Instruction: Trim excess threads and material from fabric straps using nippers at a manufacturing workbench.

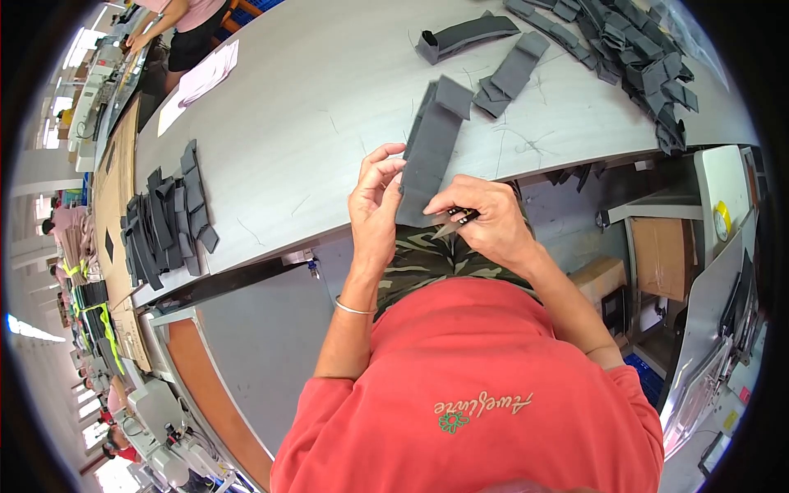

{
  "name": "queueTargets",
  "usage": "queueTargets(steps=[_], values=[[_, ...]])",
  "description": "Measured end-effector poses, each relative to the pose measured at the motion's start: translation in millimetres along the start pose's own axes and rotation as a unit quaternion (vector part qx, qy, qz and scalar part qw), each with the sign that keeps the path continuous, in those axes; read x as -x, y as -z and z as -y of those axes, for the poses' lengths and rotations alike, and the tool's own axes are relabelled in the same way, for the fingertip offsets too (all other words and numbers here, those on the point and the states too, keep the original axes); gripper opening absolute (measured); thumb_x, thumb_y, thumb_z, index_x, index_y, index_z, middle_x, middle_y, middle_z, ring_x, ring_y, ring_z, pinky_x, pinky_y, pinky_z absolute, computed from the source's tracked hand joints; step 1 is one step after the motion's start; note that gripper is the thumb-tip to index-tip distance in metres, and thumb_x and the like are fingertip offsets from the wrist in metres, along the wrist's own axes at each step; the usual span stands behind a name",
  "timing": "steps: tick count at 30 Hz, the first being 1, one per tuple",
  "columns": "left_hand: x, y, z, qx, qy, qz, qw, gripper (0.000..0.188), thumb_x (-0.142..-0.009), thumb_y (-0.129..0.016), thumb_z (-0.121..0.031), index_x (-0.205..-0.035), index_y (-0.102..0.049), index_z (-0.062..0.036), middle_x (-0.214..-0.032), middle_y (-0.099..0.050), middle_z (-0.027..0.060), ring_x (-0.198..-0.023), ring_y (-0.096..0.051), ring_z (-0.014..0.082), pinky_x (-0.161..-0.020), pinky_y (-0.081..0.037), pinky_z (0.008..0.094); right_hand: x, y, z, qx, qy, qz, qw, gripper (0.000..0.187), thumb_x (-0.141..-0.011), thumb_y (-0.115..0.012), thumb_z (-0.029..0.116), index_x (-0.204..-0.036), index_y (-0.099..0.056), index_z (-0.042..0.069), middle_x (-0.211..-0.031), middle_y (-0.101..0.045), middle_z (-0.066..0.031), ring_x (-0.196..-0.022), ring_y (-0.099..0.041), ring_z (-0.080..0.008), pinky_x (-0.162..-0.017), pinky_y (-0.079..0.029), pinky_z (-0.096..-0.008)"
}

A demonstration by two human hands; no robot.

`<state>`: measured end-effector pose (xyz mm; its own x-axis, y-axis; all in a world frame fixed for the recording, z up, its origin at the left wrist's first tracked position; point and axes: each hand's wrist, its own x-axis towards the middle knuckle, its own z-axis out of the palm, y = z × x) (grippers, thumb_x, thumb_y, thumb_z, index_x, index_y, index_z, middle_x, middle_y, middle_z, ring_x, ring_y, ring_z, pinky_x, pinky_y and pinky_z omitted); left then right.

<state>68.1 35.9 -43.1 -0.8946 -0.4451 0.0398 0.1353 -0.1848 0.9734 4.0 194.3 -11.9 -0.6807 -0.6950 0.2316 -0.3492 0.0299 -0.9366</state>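
Note:
A dark grey fabric strip [436, 135], folded over at its far end, is held up at the table's front edge. My left hand [378, 201] is closed on its left edge, with the thumb and fingers pinching the cloth. Near the strip's lower end, my right hand [491, 218] grips a small pair of thread snips [462, 215] with black handles and metal blades. The thumb and forefinger of that hand are at the strip's lower right edge; whether they pinch it too I cannot tell.
Two more grey strips lie beyond my hands, one curved [472, 37], one flat [514, 74]. A heap of grey strips [641, 57] is at far right, a smaller pile [168, 218] at left. Loose threads dot the table [288, 123]. Another person [193, 25] stands at far left.

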Motion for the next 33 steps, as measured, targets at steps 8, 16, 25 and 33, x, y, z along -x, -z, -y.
queueTargets(steps=[8, 16, 25, 33], values=[[8, -4, 0, 0.157, 0.185, 0.073, 0.967, 0.027, -0.093, -0.054, -0.019, -0.115, -0.051, -0.0029, -0.113, -0.057, 0.0062, -0.097, -0.056, 0.011, -0.084, -0.048, 0.0261, 5, -2, -8, 0.038, -0.003, -0.019, 0.999, 0.027, -0.068, -0.06, -0.01, -0.088, -0.067, 0.006, -0.076, -0.062, -0.0071, -0.065, -0.06, -0.0191, -0.058, -0.047, -0.0285], [4, -6, -11, 0.179, 0.158, 0.01, 0.971, 0.024, -0.089, -0.052, -0.004, -0.112, -0.049, 0.0006, -0.095, -0.063, 0.0133, -0.076, -0.066, 0.0192, -0.07, -0.056, 0.0308, 3, 12, -12, 0.028, -0.047, -0.084, 0.995, 0.03, -0.072, -0.062, -0.008, -0.096, -0.068, 0.008, -0.082, -0.065, -0.0043, -0.07, -0.059, -0.0165, -0.065, -0.048, -0.0276], [7, -10, -14, 0.156, 0.157, 0.042, 0.974, 0.024, -0.09, -0.049, -0.004, -0.113, -0.043, -0.0012, -0.086, -0.064, 0.0179, -0.072, -0.066, 0.0222, -0.066, -0.056, 0.0319, -1, 21, -9, 0.117, -0.034, -0.163, 0.979, 0.024, -0.077, -0.071, 0.011, -0.102, -0.068, 0.011, -0.08, -0.062, -0.0038, -0.075, -0.056, -0.0176, -0.067, -0.047, -0.0314], [8, -13, -13, 0.125, 0.14, 0.048, 0.981, 0.025, -0.09, -0.053, -0.006, -0.113, -0.044, -0.0019, -0.084, -0.064, 0.0172, -0.071, -0.065, 0.0213, -0.064, -0.055, 0.0312, -10, 26, -18, 0.296, 0.115, -0.17, 0.933, 0.02, -0.076, -0.071, 0.015, -0.095, -0.071, 0.019, -0.071, -0.056, 0.003, -0.066, -0.049, -0.0176, -0.062, -0.033, -0.0319]])
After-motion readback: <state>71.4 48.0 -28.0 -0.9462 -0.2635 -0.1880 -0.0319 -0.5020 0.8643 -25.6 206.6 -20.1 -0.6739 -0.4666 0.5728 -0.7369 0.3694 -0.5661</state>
